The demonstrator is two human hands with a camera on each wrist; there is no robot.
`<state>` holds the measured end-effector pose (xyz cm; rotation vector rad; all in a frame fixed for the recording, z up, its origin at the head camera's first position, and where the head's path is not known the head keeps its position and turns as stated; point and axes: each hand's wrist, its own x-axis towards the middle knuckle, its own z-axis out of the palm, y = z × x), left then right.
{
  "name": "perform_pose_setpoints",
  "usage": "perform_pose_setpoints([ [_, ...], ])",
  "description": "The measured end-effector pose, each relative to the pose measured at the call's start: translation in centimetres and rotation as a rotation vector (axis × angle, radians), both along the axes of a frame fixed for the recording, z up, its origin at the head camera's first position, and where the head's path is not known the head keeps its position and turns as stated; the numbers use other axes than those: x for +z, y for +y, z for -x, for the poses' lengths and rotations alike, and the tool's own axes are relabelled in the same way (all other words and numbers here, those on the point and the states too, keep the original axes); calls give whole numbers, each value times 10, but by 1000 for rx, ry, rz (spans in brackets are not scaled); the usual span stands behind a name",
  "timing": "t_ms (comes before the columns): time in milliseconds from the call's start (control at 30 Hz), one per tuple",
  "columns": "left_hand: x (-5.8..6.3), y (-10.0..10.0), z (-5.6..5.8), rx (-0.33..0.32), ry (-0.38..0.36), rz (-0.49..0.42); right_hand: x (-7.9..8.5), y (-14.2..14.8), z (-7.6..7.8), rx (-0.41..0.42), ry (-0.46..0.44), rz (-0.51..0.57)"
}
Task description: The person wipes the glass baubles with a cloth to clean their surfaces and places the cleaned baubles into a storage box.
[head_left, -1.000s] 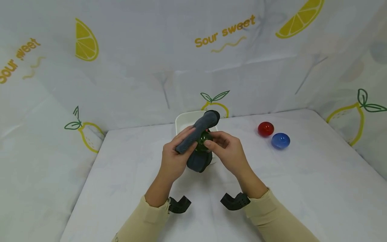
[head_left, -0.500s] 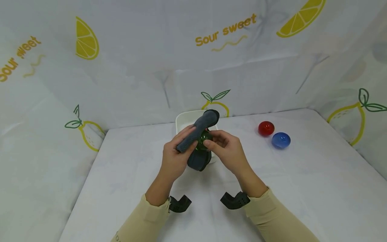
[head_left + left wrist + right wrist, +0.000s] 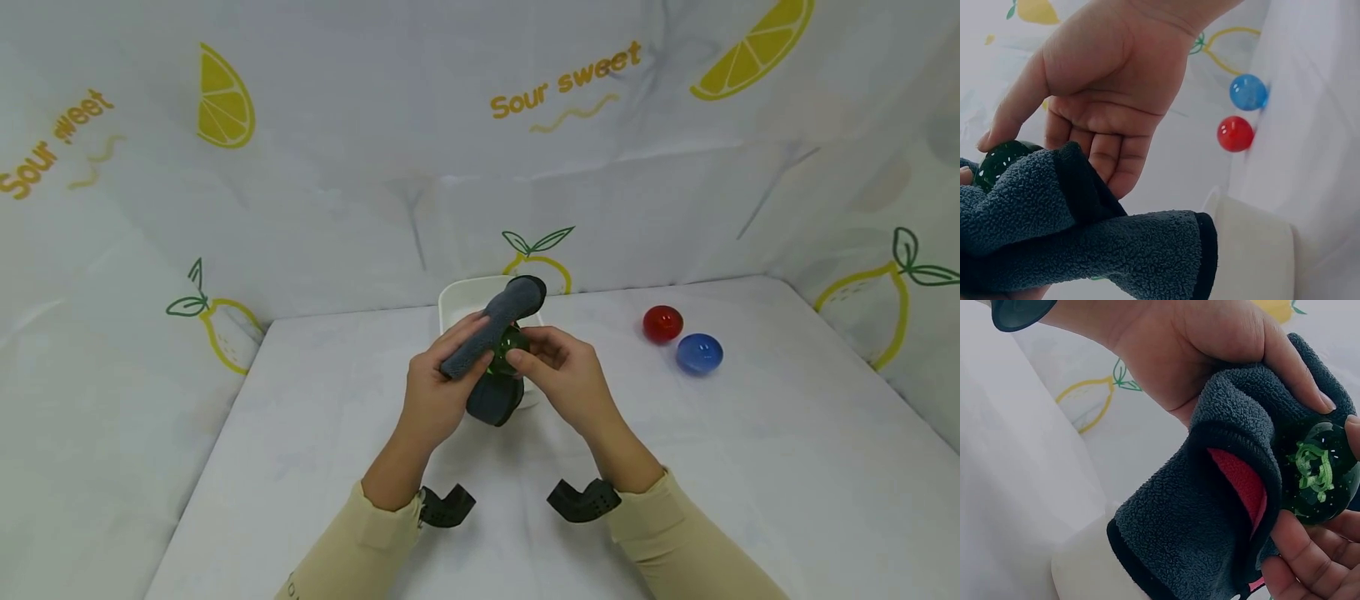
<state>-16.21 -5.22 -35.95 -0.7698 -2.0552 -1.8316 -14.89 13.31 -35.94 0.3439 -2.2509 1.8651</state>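
Near the middle of the head view, my left hand (image 3: pixel 437 392) grips a bunched blue-grey cloth (image 3: pixel 517 298) with black edging. The cloth wraps partly round a dark green translucent ball (image 3: pixel 1316 472), whose lighter green shapes and specks show in the right wrist view. Part of the cloth's pink-red underside (image 3: pixel 1241 487) also shows there. My right hand (image 3: pixel 573 379) pinches the ball from its right side, thumb at the near face. In the left wrist view that hand's palm is turned to the camera, and the cloth covers much of the ball (image 3: pixel 1000 164).
Behind the hands stands a white container (image 3: pixel 461 298), partly hidden by them and the cloth. A red ball (image 3: pixel 663 324) and a blue ball (image 3: pixel 699 354) lie close together to the right on the white-covered table (image 3: pixel 337 400). A lemon-printed curtain (image 3: pixel 337 183) hangs behind.
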Motion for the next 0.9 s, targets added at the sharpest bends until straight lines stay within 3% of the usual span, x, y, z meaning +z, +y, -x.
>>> perform_pose_setpoints([
  [500, 2, 0, 0, 2, -3, 4, 1, 1, 0, -7, 17, -28],
  [733, 3, 0, -1, 7, -32, 23, -1, 4, -2, -13, 82, -79],
  [900, 2, 1, -1, 13, -75, 42, -3, 3, -3, -39, 180, -150],
])
